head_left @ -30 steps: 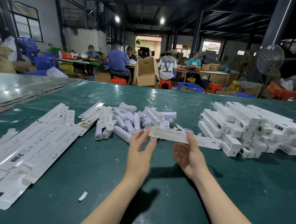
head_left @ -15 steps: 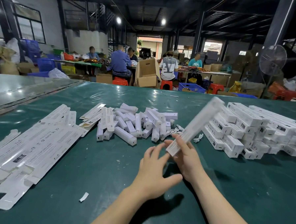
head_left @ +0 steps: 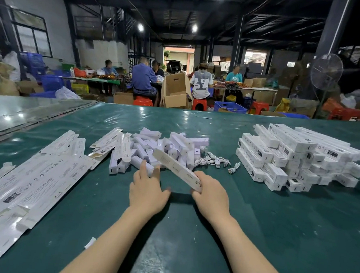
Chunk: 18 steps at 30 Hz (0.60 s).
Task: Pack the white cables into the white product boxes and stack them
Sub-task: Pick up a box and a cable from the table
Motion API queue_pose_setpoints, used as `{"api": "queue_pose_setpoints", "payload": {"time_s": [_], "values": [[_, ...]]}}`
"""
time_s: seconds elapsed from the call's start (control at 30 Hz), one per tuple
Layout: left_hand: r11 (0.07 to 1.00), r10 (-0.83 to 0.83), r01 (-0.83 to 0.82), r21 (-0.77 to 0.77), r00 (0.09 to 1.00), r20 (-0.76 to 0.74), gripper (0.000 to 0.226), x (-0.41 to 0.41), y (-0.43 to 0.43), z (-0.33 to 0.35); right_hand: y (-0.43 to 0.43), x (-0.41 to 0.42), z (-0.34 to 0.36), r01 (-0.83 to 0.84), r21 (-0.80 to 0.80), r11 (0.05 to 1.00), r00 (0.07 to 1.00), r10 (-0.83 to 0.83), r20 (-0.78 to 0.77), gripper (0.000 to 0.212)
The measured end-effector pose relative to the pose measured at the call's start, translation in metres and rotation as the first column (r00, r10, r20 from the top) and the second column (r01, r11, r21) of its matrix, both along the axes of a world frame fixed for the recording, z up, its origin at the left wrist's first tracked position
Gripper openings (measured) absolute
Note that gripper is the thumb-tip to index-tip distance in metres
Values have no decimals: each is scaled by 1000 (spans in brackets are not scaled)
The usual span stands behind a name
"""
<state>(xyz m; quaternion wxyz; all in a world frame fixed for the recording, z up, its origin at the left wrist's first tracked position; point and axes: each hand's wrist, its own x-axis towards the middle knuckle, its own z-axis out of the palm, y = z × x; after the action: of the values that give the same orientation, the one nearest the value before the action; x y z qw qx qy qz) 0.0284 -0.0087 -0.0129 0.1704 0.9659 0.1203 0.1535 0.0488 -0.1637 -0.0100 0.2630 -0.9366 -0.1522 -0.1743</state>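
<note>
Holding the near end of a long box (head_left: 177,167) in your right hand (head_left: 210,194), with the fingers curled round it, you have it slanting up and away to the left over the green table (head_left: 191,231). Your left hand (head_left: 147,191) is flat and spread, gripping nothing; its fingertips reach the near edge of the heap of small boxes (head_left: 170,144), though whether they touch one I cannot tell. This looks like the filling step: the box is made up, and I cannot see whether its far end is open or whether anything is inside. Just beyond your right hand, between the heap and the stack (head_left: 294,157), lie the loose white cables (head_left: 214,160), not yet packed. Your next move likely calls for the free hand to pick one piece and slide it in while you keep the long box steady, then close the flap and lay it on the stack at your right. Flat cartons (head_left: 39,179) wait at your left. Farther off, people sit working at other tables, beside an open cardboard carton (head_left: 175,90) and a fan (head_left: 326,71).
</note>
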Motion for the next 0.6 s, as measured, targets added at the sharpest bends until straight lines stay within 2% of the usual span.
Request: {"api": "queue_pose_setpoints", "payload": {"time_s": [0.1,0.17,0.23,0.3,0.37,0.43,0.53,0.57,0.6], "values": [[984,-54,76,159,989,-141,63,14,18,2,-1,3,-2,1,55,998,1000,0,-16,17],[965,-111,165,203,961,-255,60,20,27,5,-1,3,-1,0,121,993,999,5,-39,21],[965,-131,176,194,966,-224,52,20,32,12,-1,3,-1,7,224,975,998,7,-64,26],[970,-96,119,212,989,-116,39,15,33,19,-2,4,0,4,374,927,999,15,-48,25],[981,-34,43,189,998,-53,26,8,32,20,-2,4,1,-9,452,892,1000,12,-4,23],[999,33,-32,37,999,-30,27,-1,27,18,-1,4,0,-10,423,906,1000,5,15,19],[960,127,-126,-250,992,-12,47,-10,19,14,0,5,0,13,415,910,1000,-15,2,23],[905,160,-144,-399,987,6,49,-12,17,13,-1,5,0,11,453,892,1000,-9,-7,26],[790,187,-130,-599,982,33,48,-11,18,13,-2,6,1,2,510,860,1000,8,-16,28]]}}
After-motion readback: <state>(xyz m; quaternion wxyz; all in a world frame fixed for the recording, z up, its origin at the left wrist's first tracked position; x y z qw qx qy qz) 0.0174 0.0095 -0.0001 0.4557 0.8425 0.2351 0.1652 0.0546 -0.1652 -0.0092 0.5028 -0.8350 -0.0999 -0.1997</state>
